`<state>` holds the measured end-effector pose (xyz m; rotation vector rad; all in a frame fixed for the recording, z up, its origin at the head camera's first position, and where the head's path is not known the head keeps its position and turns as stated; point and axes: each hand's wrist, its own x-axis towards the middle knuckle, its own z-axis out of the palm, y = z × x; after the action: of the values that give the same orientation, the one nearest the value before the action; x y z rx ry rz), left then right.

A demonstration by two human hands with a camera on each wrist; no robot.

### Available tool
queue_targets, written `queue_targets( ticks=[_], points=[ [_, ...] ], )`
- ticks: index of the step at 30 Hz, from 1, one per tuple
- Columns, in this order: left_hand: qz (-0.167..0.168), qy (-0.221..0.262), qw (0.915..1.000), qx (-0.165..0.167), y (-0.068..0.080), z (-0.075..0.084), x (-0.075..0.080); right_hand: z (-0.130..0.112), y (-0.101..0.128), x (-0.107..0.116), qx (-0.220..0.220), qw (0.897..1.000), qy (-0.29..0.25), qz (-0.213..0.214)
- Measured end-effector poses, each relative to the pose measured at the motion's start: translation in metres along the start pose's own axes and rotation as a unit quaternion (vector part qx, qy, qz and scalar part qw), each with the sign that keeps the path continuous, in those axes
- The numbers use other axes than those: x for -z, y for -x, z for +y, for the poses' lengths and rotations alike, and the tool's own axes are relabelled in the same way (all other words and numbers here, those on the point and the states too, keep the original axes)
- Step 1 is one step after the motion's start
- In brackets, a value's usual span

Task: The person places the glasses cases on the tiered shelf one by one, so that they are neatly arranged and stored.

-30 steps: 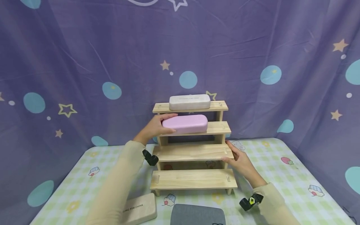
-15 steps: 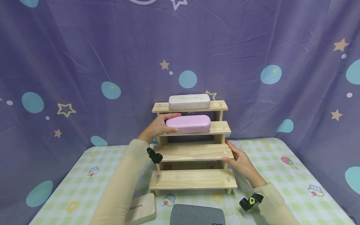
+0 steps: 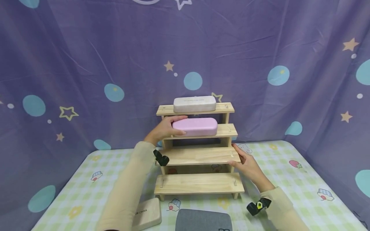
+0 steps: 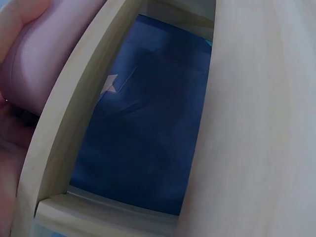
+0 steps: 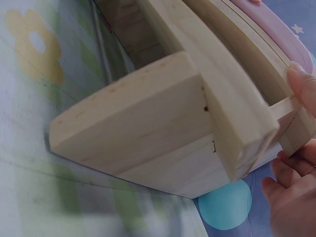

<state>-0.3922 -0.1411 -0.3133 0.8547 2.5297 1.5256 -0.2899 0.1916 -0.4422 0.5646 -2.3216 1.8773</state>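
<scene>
Pink case gripped by left hand, room rightward on shelf, right hand pinching rack edge

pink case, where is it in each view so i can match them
Head: pink case near centre, at the second shelf from the top of the wooden rack, left end in the left hand.
Left wrist: pink case, upper left corner, partly cut off.
Right wrist: pink case, upper right corner, partly cut off.
Shared landmark: the wooden rack, in all three.

Free room right of pink case
</scene>
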Motion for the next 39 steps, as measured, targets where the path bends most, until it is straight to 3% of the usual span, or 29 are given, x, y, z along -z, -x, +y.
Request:
queue_targets(
  ticks=[8,15,23,29,34,39],
  points=[
    [-0.011,0.006,0.9997,0.022,-0.004,-0.002,0.0,0.002,-0.001,0.0,0.001,1.0,0.002,0.002],
    [-0.024,-0.018,0.9992,0.026,-0.006,0.0,-0.001,0.002,-0.002,0.002,-0.004,1.0,0.001,0.002],
    [-0.034,0.008,0.9987,0.037,0.003,-0.001,0.007,0.002,-0.001,0.001,-0.009,1.0,-0.003,0.001],
    [-0.02,0.053,0.9982,0.018,0.024,-0.005,0.019,0.003,0.0,0.002,-0.01,1.0,-0.002,0.002],
    [0.011,0.034,0.9993,-0.015,0.05,-0.005,0.028,0.004,-0.001,0.002,-0.011,1.0,0.001,0.003],
    [0.02,0.026,0.9987,-0.039,0.076,-0.005,0.034,0.005,-0.001,0.002,-0.011,1.0,0.005,0.001]
  ],
)
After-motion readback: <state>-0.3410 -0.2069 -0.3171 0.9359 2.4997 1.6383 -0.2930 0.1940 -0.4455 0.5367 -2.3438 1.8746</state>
